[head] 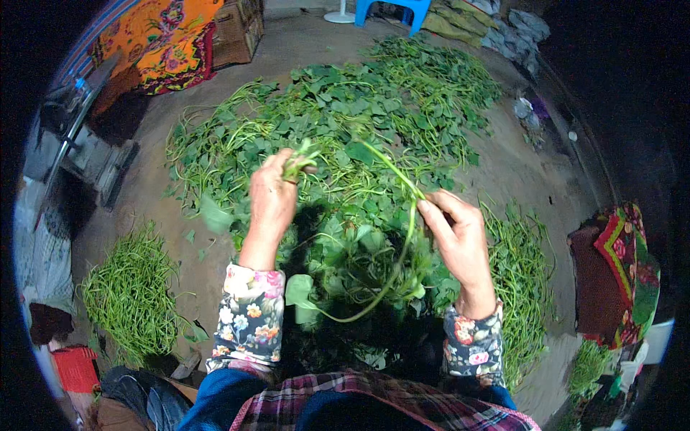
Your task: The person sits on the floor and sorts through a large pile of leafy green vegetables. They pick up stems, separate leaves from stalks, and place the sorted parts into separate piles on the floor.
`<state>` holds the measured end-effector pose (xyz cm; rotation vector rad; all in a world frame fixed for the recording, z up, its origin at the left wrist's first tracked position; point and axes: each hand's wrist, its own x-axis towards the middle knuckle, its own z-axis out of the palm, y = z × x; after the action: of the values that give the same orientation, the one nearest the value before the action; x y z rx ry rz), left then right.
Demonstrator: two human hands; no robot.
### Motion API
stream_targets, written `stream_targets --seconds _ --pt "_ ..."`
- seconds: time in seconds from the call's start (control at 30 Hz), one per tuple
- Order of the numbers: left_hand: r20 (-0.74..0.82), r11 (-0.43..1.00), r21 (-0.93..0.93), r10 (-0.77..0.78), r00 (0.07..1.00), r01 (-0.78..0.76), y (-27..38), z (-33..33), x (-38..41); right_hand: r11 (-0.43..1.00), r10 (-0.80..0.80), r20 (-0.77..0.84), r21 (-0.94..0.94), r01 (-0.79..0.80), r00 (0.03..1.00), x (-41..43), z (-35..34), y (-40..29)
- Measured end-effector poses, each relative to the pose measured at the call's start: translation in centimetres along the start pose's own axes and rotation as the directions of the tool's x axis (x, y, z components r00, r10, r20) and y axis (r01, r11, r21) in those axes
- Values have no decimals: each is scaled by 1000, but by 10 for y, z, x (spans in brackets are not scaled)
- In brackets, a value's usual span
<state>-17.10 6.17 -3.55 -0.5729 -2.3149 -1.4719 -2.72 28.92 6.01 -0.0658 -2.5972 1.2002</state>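
My left hand [273, 189] is closed around a small bunch of cut green stems [301, 161], whose ends stick out past the fingers. My right hand [455, 231] pinches a long leafy vine [392, 166] between thumb and fingers. One part of this vine reaches up and left from the fingertips; another loops down and left towards a pale green leaf [299, 292]. Both hands are apart, above a broad spread of leafy vines [345, 113] on the floor. Shadow hides part of the greens nearest my body.
Piles of thin green stems lie at left [135, 293] and right [520, 280]. A blue plastic stool [364, 12] and sacks [458, 21] stand at the back. An orange patterned cloth [167, 46] hangs back left; a red basket [75, 369] sits lower left.
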Motion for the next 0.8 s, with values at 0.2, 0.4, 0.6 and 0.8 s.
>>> stream_targets --seconds 0.2,0.4,0.6,0.8 --pt "415 657 -677 -29 909 330 54 54 -39 990 -115 -72 -92 108 991 0 19 9" --pt "667 173 -695 -209 715 698 70 69 -50 867 -327 -98 -428 257 940 0 27 20" --pt "761 64 -569 -338 554 820 80 72 -55 881 -326 -103 -394 263 940 -3 29 25" --pt "797 336 -536 -102 595 775 69 54 -48 892 -318 -81 -362 269 945 -4 22 32"
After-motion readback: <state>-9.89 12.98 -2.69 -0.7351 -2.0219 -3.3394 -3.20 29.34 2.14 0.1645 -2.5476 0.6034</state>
